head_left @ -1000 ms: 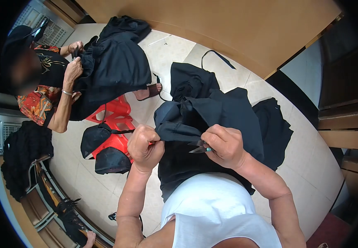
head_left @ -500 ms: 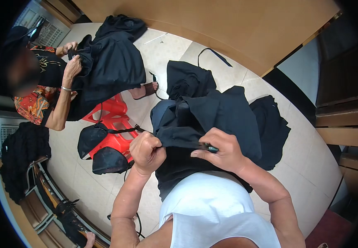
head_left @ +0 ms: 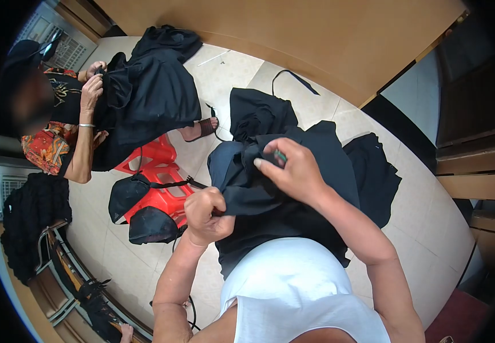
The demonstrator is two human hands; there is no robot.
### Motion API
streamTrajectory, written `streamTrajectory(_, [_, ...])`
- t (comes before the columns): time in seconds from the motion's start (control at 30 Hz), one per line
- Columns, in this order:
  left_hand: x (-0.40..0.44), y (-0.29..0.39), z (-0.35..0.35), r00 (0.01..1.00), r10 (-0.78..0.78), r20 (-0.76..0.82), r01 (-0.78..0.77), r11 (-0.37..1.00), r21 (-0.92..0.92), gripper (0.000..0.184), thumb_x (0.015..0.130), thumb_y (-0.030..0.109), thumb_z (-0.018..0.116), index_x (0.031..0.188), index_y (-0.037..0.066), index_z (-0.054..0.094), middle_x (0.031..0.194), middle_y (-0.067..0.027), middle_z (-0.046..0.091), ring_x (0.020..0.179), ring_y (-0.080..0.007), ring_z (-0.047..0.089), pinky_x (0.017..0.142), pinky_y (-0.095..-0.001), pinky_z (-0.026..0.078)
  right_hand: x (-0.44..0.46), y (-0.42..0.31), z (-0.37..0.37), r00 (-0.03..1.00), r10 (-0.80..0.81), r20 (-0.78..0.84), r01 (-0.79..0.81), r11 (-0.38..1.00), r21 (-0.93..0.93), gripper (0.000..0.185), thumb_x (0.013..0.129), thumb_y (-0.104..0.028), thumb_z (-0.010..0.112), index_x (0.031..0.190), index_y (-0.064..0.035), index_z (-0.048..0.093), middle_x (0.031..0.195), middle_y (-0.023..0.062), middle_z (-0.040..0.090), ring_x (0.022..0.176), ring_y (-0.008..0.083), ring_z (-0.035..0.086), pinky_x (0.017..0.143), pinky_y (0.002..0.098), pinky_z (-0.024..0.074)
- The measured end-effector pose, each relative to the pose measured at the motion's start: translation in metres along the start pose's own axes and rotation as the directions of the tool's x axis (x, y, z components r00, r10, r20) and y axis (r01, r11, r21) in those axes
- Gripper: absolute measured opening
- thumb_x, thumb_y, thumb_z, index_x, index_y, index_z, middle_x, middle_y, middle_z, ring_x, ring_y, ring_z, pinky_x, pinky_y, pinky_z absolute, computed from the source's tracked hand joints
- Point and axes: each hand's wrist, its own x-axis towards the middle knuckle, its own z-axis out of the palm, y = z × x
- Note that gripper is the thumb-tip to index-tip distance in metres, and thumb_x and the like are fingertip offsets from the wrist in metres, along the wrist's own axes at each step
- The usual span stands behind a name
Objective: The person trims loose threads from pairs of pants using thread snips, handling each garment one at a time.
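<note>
Black cloth lies spread over my lap and hangs down in front of me. My left hand is closed in a fist on an edge of this black cloth. Above the cloth's upper folds is my right hand, its fingers curled around a small tool of which a green part shows; its exact kind is mostly hidden. The right thumb tip is close to the cloth, and I cannot tell whether it touches.
At the left, another person's hands handle black fabric. Between us stands a red plastic stool with black pads strapped near it. More black cloth lies on the floor at right. A wooden panel borders the far side.
My right hand has moved up and slightly left, away from the cloth edge it was at. The left hand has shifted slightly right and down, still gripping the cloth.
</note>
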Motion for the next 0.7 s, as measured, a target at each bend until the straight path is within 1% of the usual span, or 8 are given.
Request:
streamTrajectory(0.03, [0.005, 0.004, -0.003, 0.990, 0.004, 0.142, -0.012, 0.998, 0.054, 0.026, 0.068, -0.009, 0.066, 0.073, 0.009, 0.047, 0.062, -0.0018, 0.049, 0.050, -0.0176, 0.042, 0.048, -0.0292, 0.037, 0.009, 0.008, 0.002, 1.000, -0.003, -0.007, 0.003, 1.000, -0.003, 0.022, 0.083, -0.019, 0.076, 0.092, -0.0003, 0.067, 0.082, 0.0117, 0.066, 0.065, 0.0254, 0.060, 0.063, 0.0356, 0.0504])
streamTrajectory(0.1, [0.011, 0.009, -0.008, 0.911, -0.015, 0.411, -0.055, 0.986, 0.157, 0.024, 0.069, -0.007, 0.066, 0.072, 0.008, 0.048, 0.062, -0.0031, 0.052, 0.050, -0.0193, 0.045, 0.049, -0.0308, 0.039, 0.021, 0.028, 0.011, 0.972, 0.234, 0.021, -0.224, 0.949, -0.222, 0.030, 0.083, -0.028, 0.078, 0.089, -0.0002, 0.068, 0.079, 0.0092, 0.063, 0.065, 0.0195, 0.056, 0.063, 0.0309, 0.0491])
streamTrajectory(0.13, [0.011, 0.009, -0.008, 0.912, -0.009, 0.411, -0.060, 0.986, 0.155, 0.024, 0.069, -0.007, 0.066, 0.072, 0.008, 0.048, 0.062, -0.0031, 0.052, 0.050, -0.0193, 0.045, 0.049, -0.0308, 0.039, 0.022, 0.041, 0.018, 0.973, 0.232, 0.015, -0.223, 0.949, -0.224, 0.030, 0.083, -0.028, 0.078, 0.089, -0.0002, 0.068, 0.079, 0.0092, 0.063, 0.065, 0.0195, 0.056, 0.063, 0.0309, 0.0491])
streamTrajectory(0.27, [0.008, 0.004, -0.003, 0.591, -0.288, 0.753, 0.010, 0.937, 0.350, 0.017, 0.074, 0.001, 0.073, 0.073, 0.006, 0.056, 0.066, -0.0061, 0.059, 0.054, -0.0226, 0.052, 0.053, -0.0339, 0.044, 0.024, 0.095, 0.040, 0.968, 0.241, 0.066, -0.207, 0.923, -0.323, 0.031, 0.083, -0.030, 0.076, 0.086, -0.0005, 0.067, 0.079, 0.0121, 0.064, 0.066, 0.0239, 0.058, 0.065, 0.0351, 0.0510])
streamTrajectory(0.43, [0.023, -0.003, -0.005, 0.496, -0.340, 0.799, 0.283, 0.933, 0.222, 0.017, 0.082, 0.013, 0.077, 0.078, 0.004, 0.063, 0.068, -0.0077, 0.063, 0.055, -0.0248, 0.055, 0.054, -0.0356, 0.045, 0.021, 0.069, 0.040, 0.960, 0.282, -0.005, -0.279, 0.947, -0.158, 0.027, 0.083, -0.026, 0.073, 0.083, -0.0003, 0.065, 0.080, 0.0143, 0.064, 0.068, 0.0295, 0.060, 0.068, 0.0380, 0.0520])
streamTrajectory(0.47, [0.024, -0.004, -0.003, 0.496, -0.339, 0.800, 0.282, 0.934, 0.221, 0.017, 0.082, 0.013, 0.077, 0.078, 0.004, 0.063, 0.068, -0.0077, 0.063, 0.055, -0.0248, 0.055, 0.054, -0.0356, 0.045, 0.020, 0.072, 0.044, 0.959, 0.282, -0.007, -0.279, 0.947, -0.158, 0.027, 0.083, -0.026, 0.073, 0.083, -0.0003, 0.065, 0.080, 0.0143, 0.064, 0.068, 0.0295, 0.060, 0.068, 0.0380, 0.0520])
streamTrajectory(0.6, [0.025, -0.017, 0.006, 0.301, -0.477, 0.826, 0.299, 0.869, 0.393, 0.023, 0.087, 0.023, 0.078, 0.082, 0.004, 0.066, 0.067, -0.0053, 0.063, 0.054, -0.0211, 0.054, 0.054, -0.0327, 0.045, 0.016, 0.103, 0.071, 0.976, 0.216, 0.037, -0.189, 0.915, -0.356, 0.021, 0.084, -0.021, 0.070, 0.083, -0.0004, 0.065, 0.085, 0.0160, 0.064, 0.074, 0.0353, 0.063, 0.071, 0.0417, 0.0531])
streamTrajectory(0.7, [0.037, -0.027, -0.001, 0.311, -0.429, 0.848, 0.452, 0.852, 0.266, 0.023, 0.090, 0.023, 0.076, 0.083, 0.003, 0.065, 0.064, -0.0025, 0.060, 0.052, -0.0168, 0.052, 0.054, -0.0298, 0.045, 0.017, 0.096, 0.059, 0.982, 0.184, 0.033, -0.168, 0.947, -0.275, 0.021, 0.086, -0.020, 0.067, 0.089, 0.0004, 0.064, 0.089, 0.0186, 0.064, 0.078, 0.0408, 0.064, 0.073, 0.0467, 0.0535])
